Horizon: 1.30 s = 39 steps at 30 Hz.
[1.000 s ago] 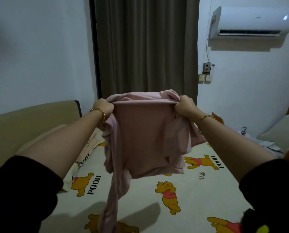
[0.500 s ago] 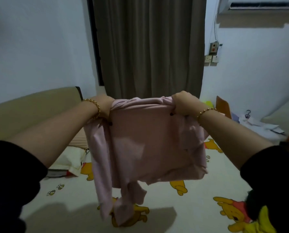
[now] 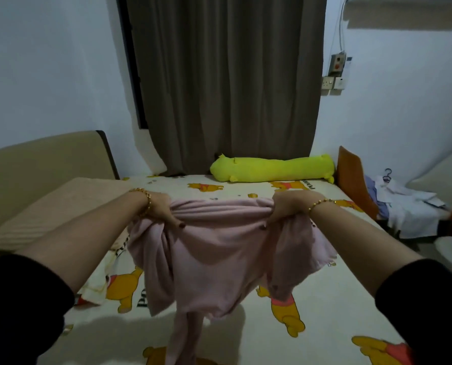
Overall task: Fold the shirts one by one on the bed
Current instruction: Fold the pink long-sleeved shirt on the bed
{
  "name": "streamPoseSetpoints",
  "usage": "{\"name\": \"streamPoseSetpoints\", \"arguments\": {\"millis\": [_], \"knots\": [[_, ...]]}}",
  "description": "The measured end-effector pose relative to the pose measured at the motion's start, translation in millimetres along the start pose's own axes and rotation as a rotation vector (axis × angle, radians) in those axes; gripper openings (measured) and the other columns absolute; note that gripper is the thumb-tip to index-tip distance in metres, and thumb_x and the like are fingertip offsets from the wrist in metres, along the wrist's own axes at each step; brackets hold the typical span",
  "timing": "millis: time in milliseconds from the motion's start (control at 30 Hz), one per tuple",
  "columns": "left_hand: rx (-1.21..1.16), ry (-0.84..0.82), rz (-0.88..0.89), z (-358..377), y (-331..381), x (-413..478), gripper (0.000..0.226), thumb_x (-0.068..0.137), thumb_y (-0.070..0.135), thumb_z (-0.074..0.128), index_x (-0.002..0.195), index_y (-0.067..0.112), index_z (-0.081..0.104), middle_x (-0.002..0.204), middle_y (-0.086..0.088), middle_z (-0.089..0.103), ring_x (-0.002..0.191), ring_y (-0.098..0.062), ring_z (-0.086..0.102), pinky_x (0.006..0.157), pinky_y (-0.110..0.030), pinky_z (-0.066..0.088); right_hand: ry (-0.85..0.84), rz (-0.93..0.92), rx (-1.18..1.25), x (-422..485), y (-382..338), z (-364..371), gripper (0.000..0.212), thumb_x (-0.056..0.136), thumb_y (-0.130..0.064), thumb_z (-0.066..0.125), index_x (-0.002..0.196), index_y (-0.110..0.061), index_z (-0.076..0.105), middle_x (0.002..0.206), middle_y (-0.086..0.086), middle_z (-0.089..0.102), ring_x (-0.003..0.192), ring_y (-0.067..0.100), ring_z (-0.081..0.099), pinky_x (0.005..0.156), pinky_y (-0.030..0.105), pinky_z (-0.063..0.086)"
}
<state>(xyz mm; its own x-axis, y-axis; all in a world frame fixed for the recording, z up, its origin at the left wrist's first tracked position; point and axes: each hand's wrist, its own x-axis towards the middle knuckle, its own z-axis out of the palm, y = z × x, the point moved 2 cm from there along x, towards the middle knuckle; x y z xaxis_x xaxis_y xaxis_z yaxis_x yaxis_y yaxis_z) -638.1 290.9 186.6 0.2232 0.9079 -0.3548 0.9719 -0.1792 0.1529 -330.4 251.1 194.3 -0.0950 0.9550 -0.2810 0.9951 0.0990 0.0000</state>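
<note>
A pale pink shirt (image 3: 217, 256) hangs in the air over the bed (image 3: 325, 306), stretched between both hands. My left hand (image 3: 160, 208) is shut on its bunched upper left corner. My right hand (image 3: 288, 208) grips the upper right corner. The cloth sags in the middle, and a long sleeve dangles down to the sheet near the bottom of the view. The bed has a cream sheet printed with yellow cartoon bears.
A long yellow bolster (image 3: 271, 168) lies at the far edge of the bed below a dark curtain (image 3: 225, 83). A beige pillow (image 3: 48, 219) and headboard stand on the left. White and lilac clothes with a hanger (image 3: 409, 204) are heaped at the right.
Both hands have come down with the pink shirt, from chest height toward the bed. The view has tilted lower, and the yellow bolster now shows behind the shirt.
</note>
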Motion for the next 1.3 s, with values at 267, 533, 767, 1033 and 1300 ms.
{"name": "streamPoseSetpoints", "arguments": {"millis": [267, 533, 767, 1033, 1300], "knots": [[0.389, 0.258, -0.082, -32.2, 7.4, 137.7, 0.054, 0.067, 0.038, 0.078, 0.113, 0.016, 0.063, 0.11, -0.005, 0.066, 0.098, -0.022, 0.063, 0.086, -0.031, 0.052, 0.364, 0.065, -0.148, 134.6, 18.9, -28.2, 0.026, 0.084, -0.015, 0.056, 0.106, -0.005, 0.065, 0.11, 0.016, 0.066, 0.102, 0.034, 0.063, 0.076, 0.034, 0.051], [0.402, 1.13, -0.055, -257.1, 29.1, 179.6, 0.024, 0.084, 0.016, 0.058, 0.105, 0.02, 0.068, 0.1, -0.011, 0.066, 0.094, -0.031, 0.063, 0.076, -0.035, 0.05, 1.023, 0.15, 0.025, 207.7, 51.5, -208.3, 0.024, 0.09, -0.011, 0.045, 0.108, -0.01, 0.061, 0.104, 0.016, 0.064, 0.098, 0.038, 0.062, 0.074, 0.037, 0.048], [0.378, 1.236, 0.026, -248.0, 10.3, 199.0, 0.035, 0.081, 0.017, 0.065, 0.116, 0.015, 0.06, 0.116, -0.012, 0.059, 0.106, -0.029, 0.054, 0.083, -0.038, 0.048, 1.09, -0.009, -0.216, 241.9, 59.2, -211.6, 0.024, 0.088, -0.017, 0.054, 0.111, -0.014, 0.05, 0.107, 0.01, 0.056, 0.1, 0.031, 0.054, 0.078, 0.042, 0.045], [0.631, 0.909, 0.263, 4.8, -48.3, 279.4, 0.039, 0.046, 0.015, 0.083, 0.082, 0.015, 0.066, 0.082, -0.01, 0.058, 0.069, -0.029, 0.056, 0.056, -0.034, 0.042, 0.773, -0.036, -0.283, 279.5, 61.6, 48.2, 0.042, 0.072, -0.005, 0.027, 0.091, -0.014, 0.063, 0.094, 0.016, 0.056, 0.087, 0.039, 0.057, 0.056, 0.039, 0.045], [0.441, 0.4, 0.423, 354.1, -94.0, 289.4, 0.067, 0.033, 0.006, 0.083, 0.084, 0.018, 0.041, 0.064, -0.008, 0.053, 0.047, -0.024, 0.054, 0.04, -0.025, 0.041, 0.152, 0.167, -0.196, 242.0, 74.4, 385.8, 0.038, 0.059, -0.024, 0.085, 0.088, -0.013, 0.063, 0.079, 0.009, 0.06, 0.069, 0.031, 0.06, 0.055, 0.038, 0.048]]}}
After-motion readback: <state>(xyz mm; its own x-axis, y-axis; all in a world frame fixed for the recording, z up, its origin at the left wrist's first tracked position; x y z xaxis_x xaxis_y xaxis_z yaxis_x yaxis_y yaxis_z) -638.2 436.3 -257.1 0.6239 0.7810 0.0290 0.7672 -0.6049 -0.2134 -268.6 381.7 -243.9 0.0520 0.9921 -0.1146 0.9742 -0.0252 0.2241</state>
